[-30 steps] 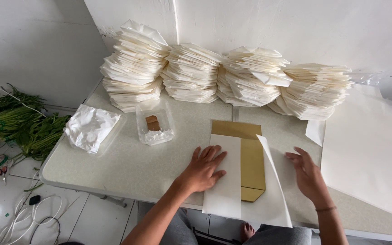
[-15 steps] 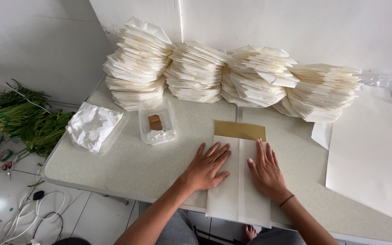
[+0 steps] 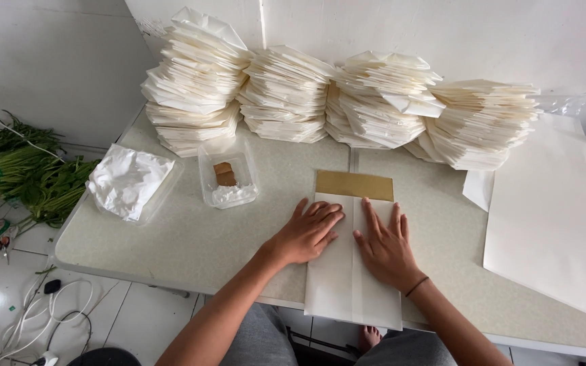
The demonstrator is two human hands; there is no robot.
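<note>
A white paper sheet [image 3: 350, 281] lies folded lengthwise around a flat brown cardboard piece [image 3: 354, 184], whose top end sticks out beyond the paper. My left hand [image 3: 306, 232] presses flat on the left flap, fingers spread. My right hand [image 3: 384, 244] presses flat on the right flap beside the centre seam. Both palms rest on the paper and grip nothing.
Several tall stacks of folded white paper bags [image 3: 286, 95] line the wall. A clear plastic tub [image 3: 228, 179] with white paste and a brown block, and a tray of crumpled white plastic [image 3: 130, 179], sit left. Loose white sheets [image 3: 554, 217] lie right. Green stalks [image 3: 28, 176] lie on the floor.
The right flap has been folded over the brown cardboard, closing the paper. My right hand moved left onto the fold; my left hand stayed pressing on the left flap.
</note>
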